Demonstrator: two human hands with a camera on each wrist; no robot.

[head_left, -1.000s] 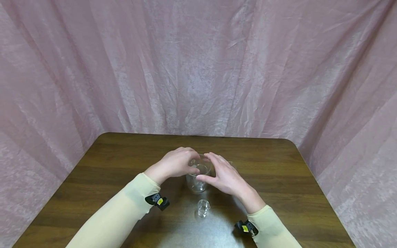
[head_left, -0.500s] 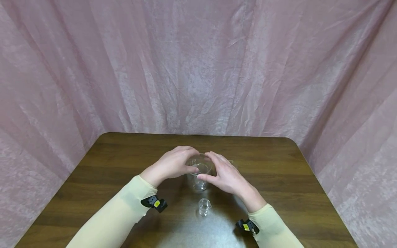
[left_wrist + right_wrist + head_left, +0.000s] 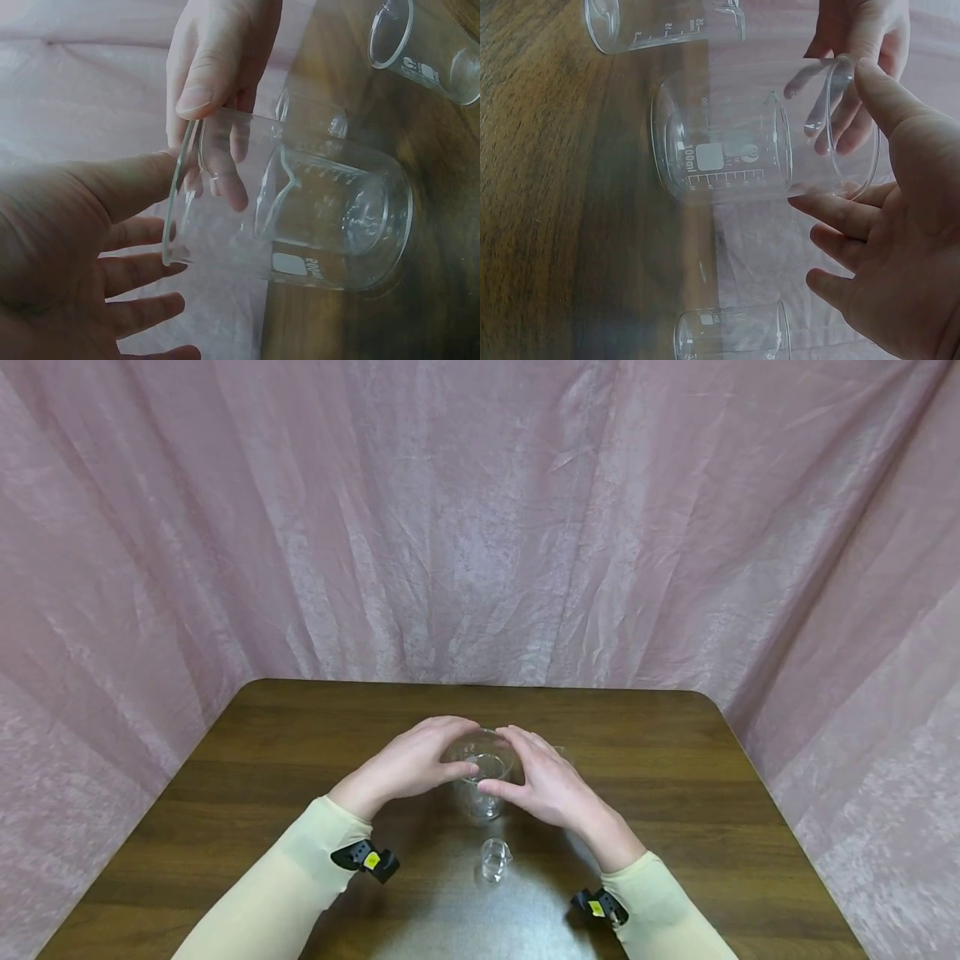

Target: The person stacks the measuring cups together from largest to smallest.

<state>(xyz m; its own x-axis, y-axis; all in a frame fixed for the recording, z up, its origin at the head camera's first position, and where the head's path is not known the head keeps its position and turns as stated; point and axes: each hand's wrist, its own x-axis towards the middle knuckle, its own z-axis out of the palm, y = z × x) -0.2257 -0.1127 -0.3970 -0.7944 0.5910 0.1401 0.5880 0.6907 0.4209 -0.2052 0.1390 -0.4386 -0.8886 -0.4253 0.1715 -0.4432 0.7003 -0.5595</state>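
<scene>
Nearest, at 7 and 5 o'clock as taken from the large glass beaker, two forearms are covered by pale yellow-green sleeves, with a small black device worn at each wrist. At 6 o'clock from the large beaker, closer to the wearer and apart from it, a very small clear beaker is stood upright.

Further in, the large beaker is stood upright on the wooden bench and is framed by two hands. By the left hand, at 9 o'clock, a wide, loose grip is formed: the fingers are spread and straight, and the thumb is brought to the rim, though firm contact cannot be made out. By the right hand, at 3 o'clock, an equally wide grip is formed; the rim is met by the thumb and the outer wall by the index finger, and nothing is clasped.

Inside the large beaker, a medium beaker with white printed marks is nested upright, its rim set lower. Between 2 and 3 o'clock, beyond the right hand and partly hidden by it in the head view, another beaker is stood. Beyond the bench, the background is filled by a pink, folded curtain.
</scene>
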